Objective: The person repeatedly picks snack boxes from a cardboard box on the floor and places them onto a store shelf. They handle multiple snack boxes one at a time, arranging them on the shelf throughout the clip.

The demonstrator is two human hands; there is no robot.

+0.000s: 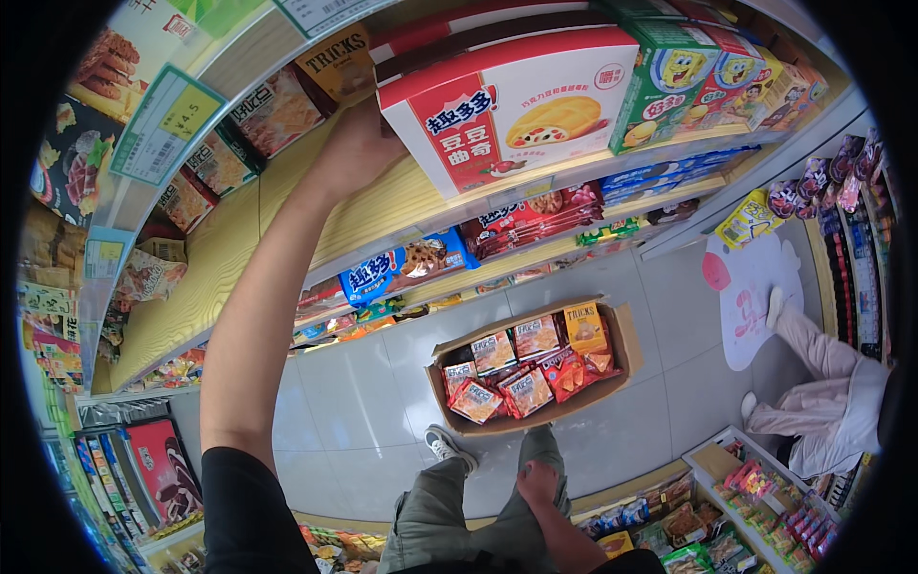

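Observation:
My left hand (pixel 362 151) reaches onto the wooden shelf, its fingers hidden behind the left end of a red and white cookie box (pixel 516 107). Close above the hand stands a yellow snack box (pixel 337 61), with several biscuit packs (pixel 276 111) to its left. My right hand (pixel 538 482) rests low by my right thigh, its fingers curled with nothing seen in them. On the floor sits an open cardboard box (pixel 527 425) holding several biscuit packs, a yellow box (pixel 586 330) and red chip bags (pixel 568 374).
Green snack boxes (pixel 663 79) stand right of the cookie box. Lower shelves hold a blue cookie pack (pixel 409 264) and red packs (pixel 534 215). Another person (pixel 825 402) is at the right. A low display rack (pixel 764 495) stands at lower right, and a price tag holder (pixel 165 125) edges the upper shelf.

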